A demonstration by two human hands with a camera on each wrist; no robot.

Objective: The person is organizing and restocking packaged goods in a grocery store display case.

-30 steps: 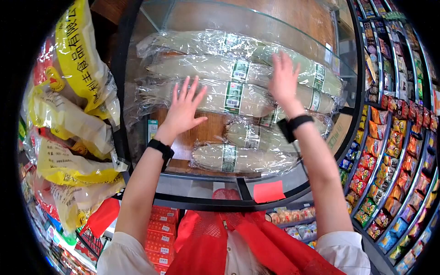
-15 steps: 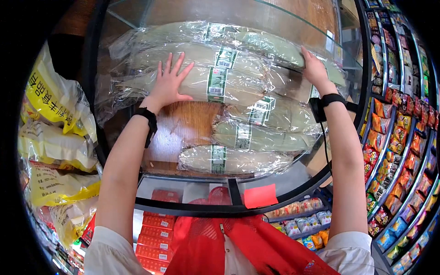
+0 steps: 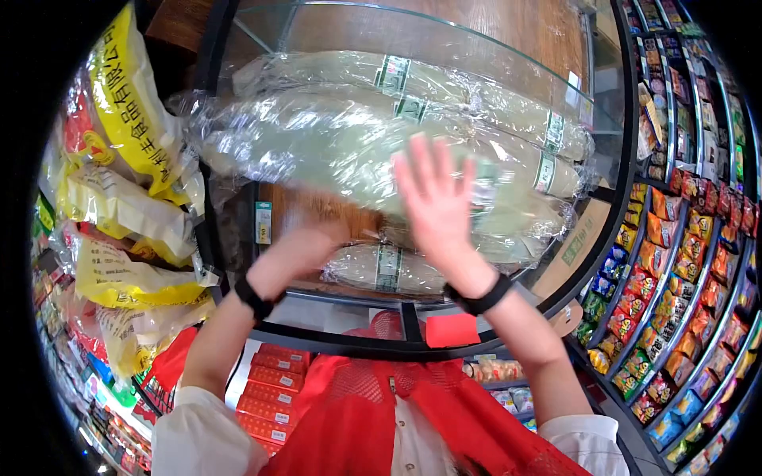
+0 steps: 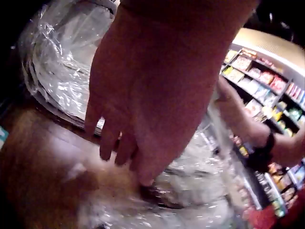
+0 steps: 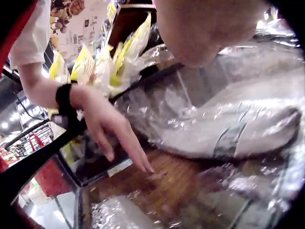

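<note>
A long pale-green bundle in clear plastic wrap (image 3: 317,147) lies aslant across the middle of a glass-sided case, over other wrapped bundles. Fingers spread, my right hand (image 3: 436,210) overlaps its right part in the head view. My left hand (image 3: 305,250), blurred by motion, is below the bundle over the bare wooden base (image 3: 290,202). The left wrist view shows that left hand (image 4: 147,100) with its fingers extended downward, holding nothing. In the right wrist view, a green label band (image 5: 228,139) crosses a wrapped bundle.
More wrapped bundles lie behind (image 3: 341,71) and in front (image 3: 361,266). A black-edged rim (image 3: 349,339) bounds the case, with a red card (image 3: 452,332) on it. Yellow-and-white plastic bags (image 3: 131,119) hang at left. Snack shelves (image 3: 651,293) stand at right.
My left hand has left the bundle's top and come down toward the near side. My right hand has moved left from the bundles' right end. The front bundle now lies aslant, its middle label out of sight.
</note>
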